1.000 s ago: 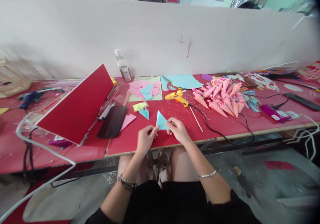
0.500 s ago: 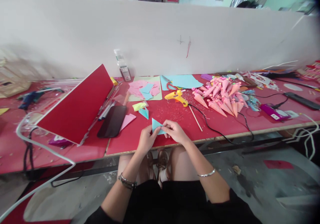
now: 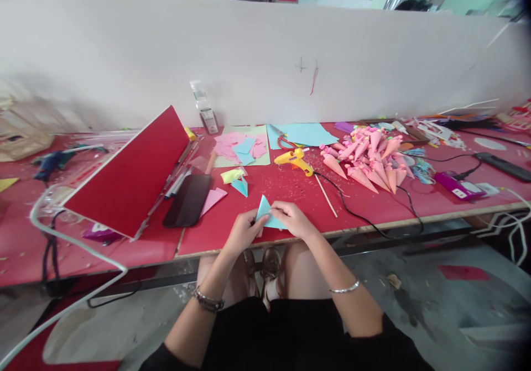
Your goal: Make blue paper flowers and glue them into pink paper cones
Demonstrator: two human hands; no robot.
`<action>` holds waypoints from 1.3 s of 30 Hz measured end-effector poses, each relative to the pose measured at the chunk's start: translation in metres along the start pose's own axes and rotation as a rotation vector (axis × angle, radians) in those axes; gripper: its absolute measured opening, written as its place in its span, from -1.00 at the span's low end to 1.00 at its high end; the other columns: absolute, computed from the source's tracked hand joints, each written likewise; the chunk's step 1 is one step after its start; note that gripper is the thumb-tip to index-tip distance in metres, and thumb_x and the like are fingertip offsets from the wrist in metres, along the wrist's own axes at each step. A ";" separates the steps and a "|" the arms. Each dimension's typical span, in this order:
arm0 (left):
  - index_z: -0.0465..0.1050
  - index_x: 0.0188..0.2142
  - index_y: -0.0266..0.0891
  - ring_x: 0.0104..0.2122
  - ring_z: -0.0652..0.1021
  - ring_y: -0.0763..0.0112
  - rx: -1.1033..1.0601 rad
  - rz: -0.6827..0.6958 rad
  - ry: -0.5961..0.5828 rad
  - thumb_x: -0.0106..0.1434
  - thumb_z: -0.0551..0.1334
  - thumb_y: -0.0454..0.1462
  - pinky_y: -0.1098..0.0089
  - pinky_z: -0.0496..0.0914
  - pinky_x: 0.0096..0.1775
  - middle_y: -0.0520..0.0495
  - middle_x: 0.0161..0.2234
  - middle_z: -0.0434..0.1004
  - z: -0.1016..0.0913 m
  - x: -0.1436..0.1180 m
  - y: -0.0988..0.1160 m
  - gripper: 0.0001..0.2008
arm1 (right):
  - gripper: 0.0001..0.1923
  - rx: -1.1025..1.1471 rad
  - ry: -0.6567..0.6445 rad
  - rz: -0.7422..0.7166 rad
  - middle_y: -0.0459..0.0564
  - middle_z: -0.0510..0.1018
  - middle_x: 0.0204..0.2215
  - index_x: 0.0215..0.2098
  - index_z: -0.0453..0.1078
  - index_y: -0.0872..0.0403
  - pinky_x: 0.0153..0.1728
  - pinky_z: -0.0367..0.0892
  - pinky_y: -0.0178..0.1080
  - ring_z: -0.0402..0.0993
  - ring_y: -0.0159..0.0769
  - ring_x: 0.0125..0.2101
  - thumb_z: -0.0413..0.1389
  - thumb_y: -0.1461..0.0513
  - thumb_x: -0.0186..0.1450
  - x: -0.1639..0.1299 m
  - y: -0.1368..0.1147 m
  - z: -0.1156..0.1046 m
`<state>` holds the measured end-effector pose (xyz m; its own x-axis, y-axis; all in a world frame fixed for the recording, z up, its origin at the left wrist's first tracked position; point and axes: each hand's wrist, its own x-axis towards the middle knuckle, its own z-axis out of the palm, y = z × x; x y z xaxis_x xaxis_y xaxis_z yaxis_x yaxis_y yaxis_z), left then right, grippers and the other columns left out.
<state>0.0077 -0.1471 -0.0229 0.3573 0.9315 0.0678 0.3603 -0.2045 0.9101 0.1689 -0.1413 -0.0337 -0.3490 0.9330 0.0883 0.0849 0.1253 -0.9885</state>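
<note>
A light blue paper triangle (image 3: 263,207) is held between my two hands just above the front edge of the red table. My left hand (image 3: 244,228) is closed on its left side, thumb on top. From the right, my right hand (image 3: 292,218) pinches the same paper near its middle. Beyond my hands lie a folded blue paper piece (image 3: 240,186) and a crumpled yellow-green bit (image 3: 233,176). Farther back rests a yellow glue gun (image 3: 295,161), and to its right is a heap of pink paper cones (image 3: 375,158).
A black phone (image 3: 187,200) and a slanted red board (image 3: 133,177) stand to the left. Pink paper scraps (image 3: 228,145) and blue sheets (image 3: 309,135) lie at the back. The glue gun's black cord (image 3: 350,209) runs right, past a wooden stick (image 3: 326,195).
The blue paper has turned in my hands; its point now tilts more upright and a corner shows below my right hand. Both hands stay in nearly the same place.
</note>
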 end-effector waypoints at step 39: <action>0.16 -0.65 -0.24 -0.69 0.28 0.56 -0.114 -0.001 0.293 0.24 -0.04 -0.12 0.53 0.18 -0.52 0.10 -0.77 0.22 0.002 0.002 -0.004 -0.61 | -0.76 -0.062 0.002 -0.047 -0.17 0.35 -0.61 -0.25 0.26 0.09 -0.56 0.19 -0.41 0.26 -0.48 -0.61 -0.03 0.09 0.23 -0.005 -0.001 0.001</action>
<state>0.0089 -0.1447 -0.0272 0.0871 0.9821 0.1669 0.2558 -0.1840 0.9491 0.1697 -0.1468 -0.0333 -0.3520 0.9263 0.1344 0.1262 0.1892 -0.9738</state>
